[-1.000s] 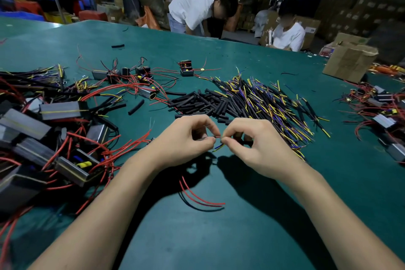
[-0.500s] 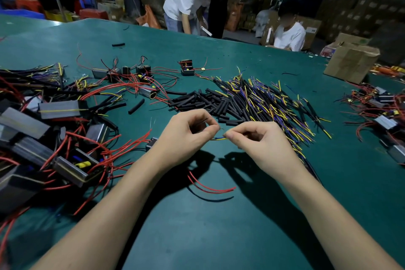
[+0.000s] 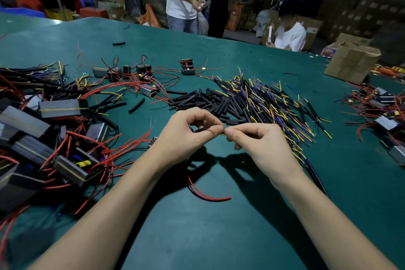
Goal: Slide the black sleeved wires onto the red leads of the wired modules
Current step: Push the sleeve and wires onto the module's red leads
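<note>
Head camera view, looking down on a green table (image 3: 219, 237) where two bare hands meet at the centre. Left hand (image 3: 186, 136) curls its fingers and pinches a thin red lead (image 3: 208, 194) between thumb and forefinger; the lead's loose loop droops below the wrists onto the table, glossy and round. Right hand (image 3: 258, 144) pinches a black sleeved wire (image 3: 317, 178), whose dark tail trails back past the wrist. Where the two tips meet is covered by the fingertips, so I cannot tell whether the sleeve is on the lead. Just beyond the hands lies a heap of black sleeved wires (image 3: 274, 103) with yellow and purple ends, beside short matte black tubing pieces (image 3: 203, 103). At left, boxy grey wired modules (image 3: 61, 107) lie tangled in red wire, partly cut off by the frame edge. A cardboard box (image 3: 352, 61) sits at far right. Figures behind the table are blurred.
</note>
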### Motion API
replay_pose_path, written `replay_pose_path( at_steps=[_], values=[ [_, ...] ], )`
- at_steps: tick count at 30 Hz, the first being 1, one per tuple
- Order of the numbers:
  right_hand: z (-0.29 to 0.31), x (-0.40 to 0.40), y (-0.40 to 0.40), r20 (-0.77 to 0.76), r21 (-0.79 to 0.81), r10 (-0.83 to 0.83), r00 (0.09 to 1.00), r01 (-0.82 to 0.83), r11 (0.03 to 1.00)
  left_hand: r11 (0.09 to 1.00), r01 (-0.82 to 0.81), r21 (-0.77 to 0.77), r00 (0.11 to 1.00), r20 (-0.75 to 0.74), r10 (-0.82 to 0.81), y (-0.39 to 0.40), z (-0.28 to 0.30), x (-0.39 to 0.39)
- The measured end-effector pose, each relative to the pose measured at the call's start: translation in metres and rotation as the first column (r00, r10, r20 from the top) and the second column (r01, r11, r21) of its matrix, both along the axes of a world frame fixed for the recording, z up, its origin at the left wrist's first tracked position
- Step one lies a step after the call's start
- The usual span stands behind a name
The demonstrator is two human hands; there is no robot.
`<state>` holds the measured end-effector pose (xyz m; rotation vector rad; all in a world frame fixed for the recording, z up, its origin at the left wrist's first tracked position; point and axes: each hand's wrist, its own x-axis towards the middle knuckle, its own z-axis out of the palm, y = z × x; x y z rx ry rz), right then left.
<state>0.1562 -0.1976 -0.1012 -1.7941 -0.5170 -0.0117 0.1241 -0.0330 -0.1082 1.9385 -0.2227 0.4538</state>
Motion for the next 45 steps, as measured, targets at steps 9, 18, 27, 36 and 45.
replay_pose_path(
  at_steps=[9,18,27,36,45],
  values=[
    [0.0011,-0.0026,0.0005,-0.034,0.009,-0.017,0.999,0.018,1.0,0.994,-0.054,0.1,0.998,0.05,0.049,0.0002,-0.0016,0.0018],
    [0.0005,0.0026,-0.0048,-0.126,0.046,0.028,0.992,-0.023,0.999,0.989,-0.063,0.131,0.99,0.13,0.046,-0.0004,-0.0003,0.0001],
    [-0.0016,0.0011,-0.0017,-0.094,0.075,0.035,0.995,-0.028,0.997,0.982,-0.073,0.173,0.988,0.149,0.048,-0.001,0.0027,-0.0031],
    [-0.0029,-0.0067,0.0031,0.728,-0.332,0.072,0.682,0.259,0.907,0.986,-0.074,0.148,0.997,0.007,0.074,-0.0033,0.0062,-0.0025],
    [-0.0039,0.0025,-0.0036,0.249,-0.234,0.033,0.968,0.028,0.972,0.877,-0.07,0.475,0.992,0.127,0.01,0.001,0.0041,-0.005]
  ],
)
